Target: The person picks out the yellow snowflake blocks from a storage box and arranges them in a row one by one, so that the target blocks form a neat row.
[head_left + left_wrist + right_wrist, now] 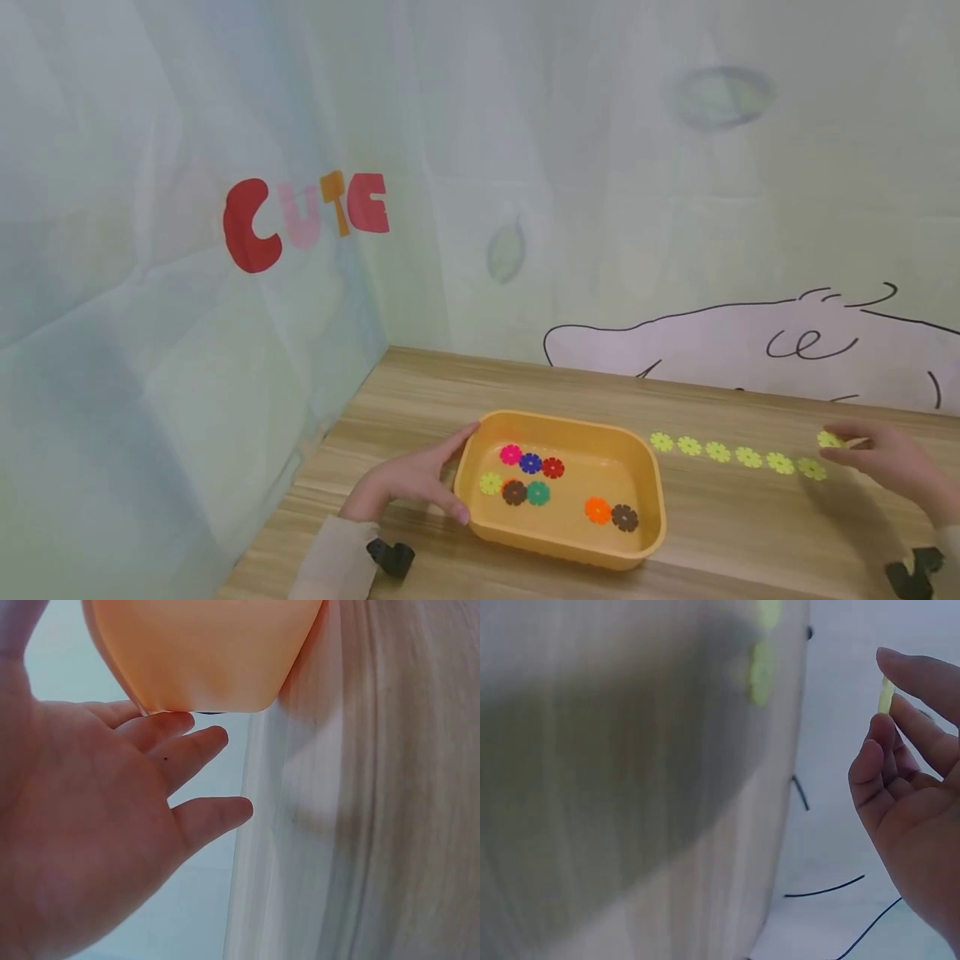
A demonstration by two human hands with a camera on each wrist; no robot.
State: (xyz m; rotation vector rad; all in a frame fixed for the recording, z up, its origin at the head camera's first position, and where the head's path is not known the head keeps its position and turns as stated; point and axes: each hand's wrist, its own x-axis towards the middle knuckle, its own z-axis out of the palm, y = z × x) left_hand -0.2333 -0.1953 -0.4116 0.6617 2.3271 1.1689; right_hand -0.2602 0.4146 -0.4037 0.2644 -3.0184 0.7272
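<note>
An orange plastic tray (562,546) stands on the wooden table, with flower-shaped plastic discs inside. My left hand (408,482) rests against the tray's left end, thumb near the front corner and index finger at the back one. In the left wrist view its fingers are spread and mostly straight, some touching the tray wall (202,660). My right hand (896,462) pinches a yellow flower-shaped disc (828,439) between thumb and fingers, held above the table as the right wrist view shows. Beneath and left of it, several matching yellow discs (748,457) lie in a row.
Inside the tray lie pink (511,454), blue (530,463), red (552,467), green (537,493), orange (597,511), brown (625,518) and yellow (491,483) discs. A printed cloth backdrop (465,167) rises behind the table (405,375) and along its left side.
</note>
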